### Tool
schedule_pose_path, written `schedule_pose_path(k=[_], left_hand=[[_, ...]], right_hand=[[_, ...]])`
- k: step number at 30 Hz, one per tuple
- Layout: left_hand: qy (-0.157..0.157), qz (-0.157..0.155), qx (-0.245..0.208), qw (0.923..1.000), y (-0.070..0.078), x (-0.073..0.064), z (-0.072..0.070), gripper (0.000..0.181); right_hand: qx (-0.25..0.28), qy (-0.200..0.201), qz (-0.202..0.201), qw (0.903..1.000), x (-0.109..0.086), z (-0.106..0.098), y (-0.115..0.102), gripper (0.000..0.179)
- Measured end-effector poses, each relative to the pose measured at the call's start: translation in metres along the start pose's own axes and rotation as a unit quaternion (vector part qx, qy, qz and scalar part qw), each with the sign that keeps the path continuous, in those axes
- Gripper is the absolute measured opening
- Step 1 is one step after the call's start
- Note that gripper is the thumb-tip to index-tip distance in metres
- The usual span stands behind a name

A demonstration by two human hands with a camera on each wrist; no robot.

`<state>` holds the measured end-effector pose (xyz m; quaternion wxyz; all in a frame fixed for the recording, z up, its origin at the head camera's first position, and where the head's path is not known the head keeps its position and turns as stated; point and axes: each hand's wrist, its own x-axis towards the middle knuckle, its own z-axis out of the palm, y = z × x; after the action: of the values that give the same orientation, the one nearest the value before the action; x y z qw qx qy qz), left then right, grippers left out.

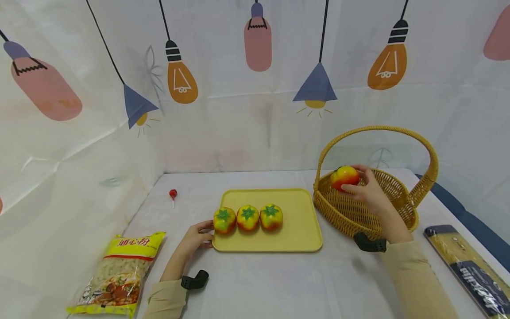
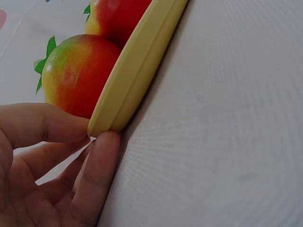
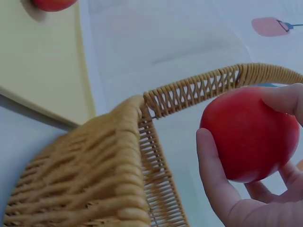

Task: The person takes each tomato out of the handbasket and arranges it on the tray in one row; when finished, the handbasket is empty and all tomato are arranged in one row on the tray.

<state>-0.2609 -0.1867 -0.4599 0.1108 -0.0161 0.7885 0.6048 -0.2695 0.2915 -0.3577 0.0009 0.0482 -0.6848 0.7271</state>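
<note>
My right hand (image 1: 368, 190) grips a red-and-yellow tomato (image 1: 345, 178) above the left side of a wicker basket (image 1: 334, 212), under its arched handle. In the right wrist view, thumb and fingers curl round that tomato (image 3: 248, 135), which shows mostly red. A yellow tray (image 1: 299, 221) lies left of the basket. Three more tomatoes (image 1: 248, 218) with green star-shaped tops sit in a row on its left half. My left hand (image 1: 195, 239) pinches the tray's left edge, beside the leftmost tomato; the left wrist view shows the tray rim (image 2: 137, 71) between thumb and finger.
A bag of pasta (image 1: 119, 274) lies at the front left, and a red lollipop (image 1: 173, 194) behind it. On the right is a dark-and-gold flat package (image 1: 470, 270). A white printed curtain (image 1: 231, 124) hangs behind the table.
</note>
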Motion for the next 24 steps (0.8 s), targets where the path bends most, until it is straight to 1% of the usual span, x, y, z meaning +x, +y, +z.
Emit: schedule_pose_path(k=[3, 8, 13, 16, 20, 24], left_hand=[[-0.002, 0.002, 0.006, 1.0000, 0.000, 0.000, 0.000, 0.057], [-0.002, 0.002, 0.002, 1.0000, 0.000, -0.001, 0.000, 0.058], [-0.004, 0.002, 0.002, 1.0000, 0.000, 0.000, -0.001, 0.057], [-0.002, 0.000, -0.001, 1.0000, 0.000, 0.000, -0.002, 0.057], [-0.003, 0.000, -0.001, 1.0000, -0.001, 0.001, -0.002, 0.057], [-0.003, -0.001, -0.004, 1.0000, -0.001, 0.001, -0.001, 0.058]], right_hand=[[0.019, -0.006, -0.006, 0.9998, -0.002, 0.005, 0.002, 0.057], [0.039, -0.017, -0.016, 0.9990, -0.004, 0.012, 0.003, 0.046], [0.060, -0.029, -0.010, 0.9977, -0.007, 0.018, 0.003, 0.036], [0.039, -0.041, -0.009, 0.9983, -0.009, 0.023, 0.005, 0.038], [-0.006, -0.054, -0.015, 0.9984, -0.012, 0.034, 0.009, 0.050], [-0.017, -0.061, -0.019, 0.9978, -0.012, 0.046, 0.011, 0.059]])
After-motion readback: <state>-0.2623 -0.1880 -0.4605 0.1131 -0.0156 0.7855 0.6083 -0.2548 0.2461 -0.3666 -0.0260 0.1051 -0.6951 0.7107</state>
